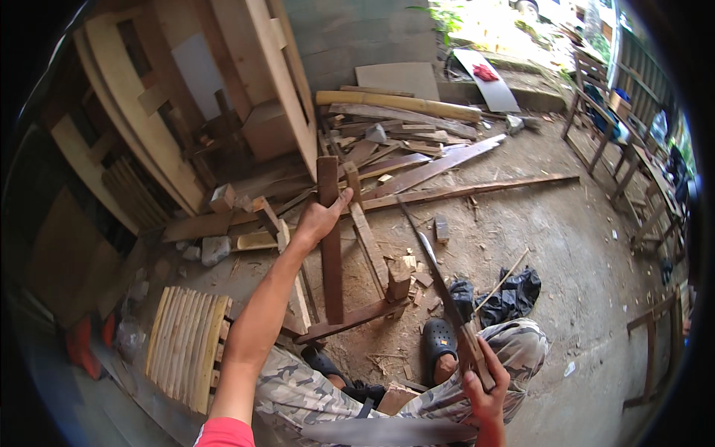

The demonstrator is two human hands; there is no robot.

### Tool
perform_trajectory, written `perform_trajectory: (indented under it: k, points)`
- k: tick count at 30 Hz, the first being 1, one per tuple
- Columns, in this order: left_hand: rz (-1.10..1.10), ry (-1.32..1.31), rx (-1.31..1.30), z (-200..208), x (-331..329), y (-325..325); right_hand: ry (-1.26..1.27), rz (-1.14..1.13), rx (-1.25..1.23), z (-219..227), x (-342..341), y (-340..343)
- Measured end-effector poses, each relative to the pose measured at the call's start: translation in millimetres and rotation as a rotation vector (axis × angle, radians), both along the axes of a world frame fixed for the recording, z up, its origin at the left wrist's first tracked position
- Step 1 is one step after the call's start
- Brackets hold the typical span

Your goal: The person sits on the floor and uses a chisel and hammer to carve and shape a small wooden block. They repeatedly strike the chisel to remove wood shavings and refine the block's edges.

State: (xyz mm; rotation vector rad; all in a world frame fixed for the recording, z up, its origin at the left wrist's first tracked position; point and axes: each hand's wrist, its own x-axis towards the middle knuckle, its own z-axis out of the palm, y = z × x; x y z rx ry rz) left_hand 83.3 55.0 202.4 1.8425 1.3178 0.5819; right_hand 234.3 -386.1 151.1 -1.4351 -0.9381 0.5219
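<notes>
My left hand [322, 218] is closed around the upper part of a dark brown wooden plank [331, 268], which stands nearly upright in front of me. Its lower end meets a wooden frame [357, 319] made of brown bars, near my feet. In my right hand [488, 384], low at the right by my knee, is the wooden handle of a machete [445, 294]. The long dark blade points up and away from me, apart from the plank. A wooden block [399, 279] is at the right corner of the frame.
Scrap boards and a bamboo pole [402, 106] lie piled ahead. A slatted wooden panel [186, 343] is at the left, below a tall wooden cabinet frame [261, 74]. A black plastic bag [514, 294] lies beside my right knee. Wooden chairs [596, 112] line the right side.
</notes>
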Motion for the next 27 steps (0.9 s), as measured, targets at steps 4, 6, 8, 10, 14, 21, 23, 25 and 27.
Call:
perform_trajectory:
  k: [4, 6, 8, 10, 14, 21, 23, 25, 27]
  points:
    - [0.125, -0.164, -0.054, -2, -14, -2, 0.28, 0.012, -0.011, -13, 0, 35]
    - [0.199, -0.198, -0.057, -8, -25, 1, 0.332, 0.048, 0.03, -20, -4, 46]
    - [0.236, -0.21, -0.099, -14, -35, 4, 0.33, 0.024, -0.049, -26, -9, 55]
    - [0.252, -0.243, -0.089, -19, -41, 8, 0.353, -0.003, -0.061, -29, -14, 63]
    - [0.262, -0.319, -0.054, -24, -51, 8, 0.364, 0.015, -0.102, -35, -18, 74]
    - [0.289, -0.309, -0.137, -35, -64, -19, 0.17, 0.0, -0.214, -59, -16, 91]
    - [0.279, -0.281, -0.103, -42, -65, -37, 0.106, -0.015, -0.237, -68, -13, 95]
    - [0.234, -0.328, -0.108, -50, -67, -55, 0.067, -0.006, -0.295, -77, -9, 99]
    - [0.28, -0.476, 0.051, -62, -65, -77, 0.025, -0.018, -0.382, -85, -2, 103]
